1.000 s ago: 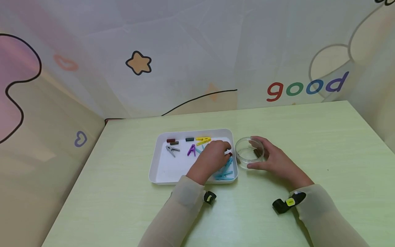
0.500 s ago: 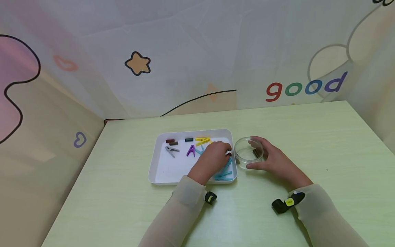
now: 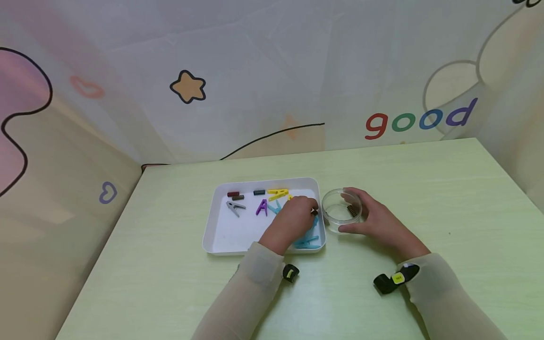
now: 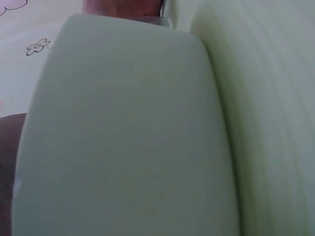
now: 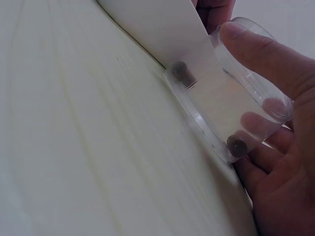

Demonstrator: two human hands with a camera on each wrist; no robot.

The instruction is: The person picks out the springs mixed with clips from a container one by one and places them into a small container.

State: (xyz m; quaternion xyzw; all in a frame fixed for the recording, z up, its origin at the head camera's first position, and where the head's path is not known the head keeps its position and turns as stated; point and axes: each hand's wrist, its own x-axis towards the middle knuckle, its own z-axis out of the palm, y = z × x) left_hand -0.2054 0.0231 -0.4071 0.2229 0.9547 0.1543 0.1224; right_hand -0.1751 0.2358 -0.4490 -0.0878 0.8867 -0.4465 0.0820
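The room is screened by a printed backdrop (image 3: pixel 255 85) bearing an outlined star (image 3: pixel 188 87) and the word "good" (image 3: pixel 420 120); it meets the far edge of a pale green, faintly wood-grained table (image 3: pixel 153 283). On this surface sits a white tray (image 3: pixel 229 236), with the clear container (image 5: pixel 216 98) just beside its right end.

Step in hand, as I judge it: handling small coils between tray and container. My left hand (image 3: pixel 291 219) is over the tray's right part, fingers curled; thumb and forefinger appear to pinch a small dark piece (image 3: pixel 314 212), partly hidden. The left wrist view is mostly blocked and does not confirm the grip. My right hand (image 3: pixel 376 222) grips the container, thumb on one side, fingers on the other. A dark coil (image 3: pixel 352 210) lies inside; the right wrist view shows two dark pieces through the wall.

Near the tray's far side I record a dark red coil (image 3: pixel 233 194), a brown coil (image 3: pixel 238 197) and a black coil (image 3: pixel 259 192). The next move, in my judgement, calls for a firm pinch, clear of the blue clips (image 3: pixel 307 243), and a steady container.
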